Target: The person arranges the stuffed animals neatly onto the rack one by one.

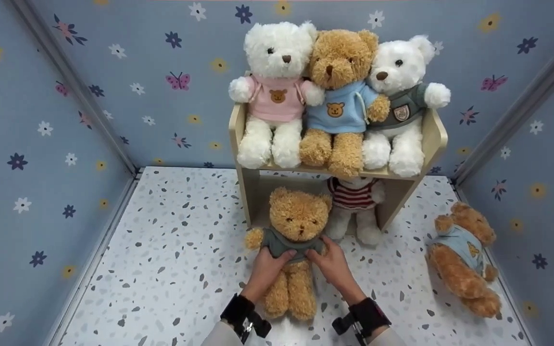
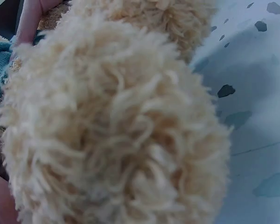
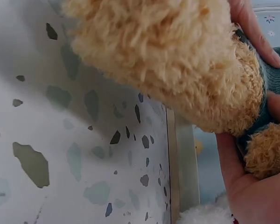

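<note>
Both hands hold a tan teddy bear (image 1: 300, 211) in a dark green sweater (image 1: 284, 244), in front of the shelf's lower compartment. My left hand (image 1: 268, 269) grips its body on the left side, thumb across the sweater's front. On the other side my right hand (image 1: 332, 263) grips it the same way, as the right wrist view also shows with the fingers around the green knit (image 3: 276, 77). The bear faces me, its legs hanging toward the speckled floor. Its furry foot (image 2: 116, 126) fills most of the left wrist view and hides much of the left hand.
A wooden shelf (image 1: 433, 139) carries three bears on top: white in pink (image 1: 277, 96), tan in blue (image 1: 339, 103), white in green (image 1: 399, 103). Below sits a bear in a striped sweater (image 1: 354, 197). Another brown bear (image 1: 464, 262) lies by the right wall.
</note>
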`<control>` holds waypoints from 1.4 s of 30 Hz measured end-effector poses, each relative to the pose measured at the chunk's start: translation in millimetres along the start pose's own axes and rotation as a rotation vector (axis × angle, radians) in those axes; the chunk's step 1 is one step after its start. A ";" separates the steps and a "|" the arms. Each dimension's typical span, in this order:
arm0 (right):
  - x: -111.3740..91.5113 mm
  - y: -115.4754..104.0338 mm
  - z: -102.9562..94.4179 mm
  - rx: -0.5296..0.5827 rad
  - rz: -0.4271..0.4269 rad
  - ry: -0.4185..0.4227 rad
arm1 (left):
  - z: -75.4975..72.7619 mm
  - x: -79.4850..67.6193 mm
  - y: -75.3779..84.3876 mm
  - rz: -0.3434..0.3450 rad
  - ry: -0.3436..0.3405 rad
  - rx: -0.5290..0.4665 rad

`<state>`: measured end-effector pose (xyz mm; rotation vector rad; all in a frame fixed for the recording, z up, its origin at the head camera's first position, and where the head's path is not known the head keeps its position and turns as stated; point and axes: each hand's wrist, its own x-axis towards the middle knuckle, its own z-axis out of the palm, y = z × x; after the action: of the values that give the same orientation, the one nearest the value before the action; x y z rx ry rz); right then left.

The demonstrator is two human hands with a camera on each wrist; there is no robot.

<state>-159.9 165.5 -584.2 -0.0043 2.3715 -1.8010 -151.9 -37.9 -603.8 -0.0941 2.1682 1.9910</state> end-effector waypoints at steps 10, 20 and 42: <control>28.0 -11.4 -17.3 -0.004 -0.110 0.088 | 2.9 7.3 0.9 0.154 -0.002 0.086; 53.7 -27.4 -42.6 0.042 -0.109 0.127 | 0.3 7.0 -3.0 0.124 -0.070 0.040; 88.9 -36.8 -49.7 -0.406 -0.379 0.378 | 21.5 39.8 -4.8 0.323 0.182 0.252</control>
<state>-257.7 194.0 -547.4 -0.1901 3.1556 -1.5221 -187.8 -13.6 -617.5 0.1246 2.6804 1.9038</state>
